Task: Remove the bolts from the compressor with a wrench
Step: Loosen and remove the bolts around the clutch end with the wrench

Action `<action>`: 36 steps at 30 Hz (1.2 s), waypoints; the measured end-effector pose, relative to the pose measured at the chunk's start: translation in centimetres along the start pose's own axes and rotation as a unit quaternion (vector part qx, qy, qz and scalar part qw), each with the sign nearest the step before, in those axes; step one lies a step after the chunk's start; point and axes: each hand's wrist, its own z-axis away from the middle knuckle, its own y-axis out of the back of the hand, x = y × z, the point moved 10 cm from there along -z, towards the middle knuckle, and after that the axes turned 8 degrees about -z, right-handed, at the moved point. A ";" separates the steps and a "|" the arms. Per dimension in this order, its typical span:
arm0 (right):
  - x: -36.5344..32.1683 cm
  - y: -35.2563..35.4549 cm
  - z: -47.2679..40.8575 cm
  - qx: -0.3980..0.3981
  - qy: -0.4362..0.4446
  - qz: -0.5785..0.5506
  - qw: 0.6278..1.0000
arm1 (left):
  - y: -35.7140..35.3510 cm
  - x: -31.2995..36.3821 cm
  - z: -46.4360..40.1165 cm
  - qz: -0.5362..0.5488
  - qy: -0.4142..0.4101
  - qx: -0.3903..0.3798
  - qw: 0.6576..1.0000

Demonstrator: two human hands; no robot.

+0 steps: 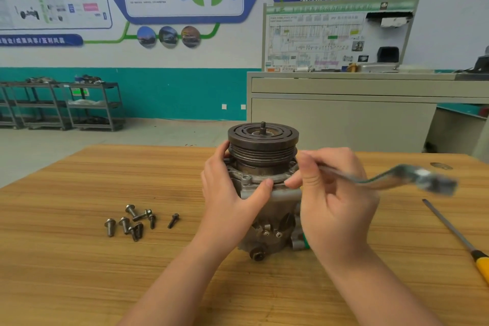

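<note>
Nearest to me, my right hand [336, 201] is curled round the shank of the wrench [391, 178], fingers [311, 180] pinching it close beside the compressor's flange while the free end blurs out to the right. I judge the wrench stiff and light enough to flick, so the hold belongs out along the handle for leverage, not up at the head.

My left hand [230, 188] wraps the left side of the compressor [264, 193], thumb lying across the front of the flange just right of a bolt [246, 179] seated there, the other fingers reaching behind the pulley [263, 144]. The compressor stands upright on the counter [79, 259], pulley end up, between my two hands. It looks like cast metal, heavy and rigid, with a grimy, possibly oily skin; I'd brace it low on the body where the ribs give purchase, since the grooved pulley would probably turn under my palm.

Left of it on the counter lie the loose bolts [132, 221], a small cluster already out: small, hard, and prone to rolling. To the right a screwdriver [457, 235] lies well apart from everything.

Farther back stand a grey cabinet [344, 119] and a shelving rack [87, 106] against the wall.
</note>
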 end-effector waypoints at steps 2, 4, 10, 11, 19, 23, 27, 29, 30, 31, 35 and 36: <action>-0.8 -0.5 0.5 -0.008 0.040 0.046 0.998 | -0.1 -0.1 0.0 -0.002 0.000 -0.002 1.000; -0.6 -0.2 0.7 0.007 0.037 0.045 0.998 | 0.0 -0.2 0.0 -0.007 -0.001 0.000 1.000; 2.6 2.0 0.6 0.115 -0.078 -0.136 0.981 | 0.1 -0.2 -0.1 -0.001 0.001 0.007 1.000; 3.3 2.2 0.4 0.123 -0.099 -0.165 0.974 | 0.1 -0.2 -0.1 0.000 0.001 0.008 1.000; 12.8 0.5 3.2 0.245 -0.513 -0.451 0.688 | 0.1 -0.1 0.0 0.001 -0.003 0.005 1.000; 9.2 3.6 -0.2 0.182 -0.338 -0.280 0.880 | -0.2 -0.2 -0.1 -0.001 0.000 -0.006 1.000; 3.3 2.1 -1.6 0.043 -0.152 -0.107 0.982 | -0.1 -0.1 0.0 0.000 -0.002 -0.001 1.000; 1.4 1.0 -1.5 -0.008 -0.084 -0.051 0.995 | -0.1 0.0 0.0 -0.001 -0.005 0.001 1.000; 0.8 0.7 -1.4 -0.025 -0.057 -0.020 0.998 | 0.0 0.0 0.0 -0.001 -0.006 0.002 1.000; 0.2 0.3 -1.2 -0.036 -0.033 0.011 0.999 | 0.0 0.0 0.0 -0.003 -0.006 0.003 1.000; -1.4 -1.4 -0.2 -0.054 0.018 0.094 0.994 | 0.1 0.1 -0.1 -0.014 -0.016 0.010 1.000; -1.6 -1.7 0.0 -0.055 0.019 0.106 0.993 | 0.1 0.1 -0.2 -0.022 -0.019 0.016 0.999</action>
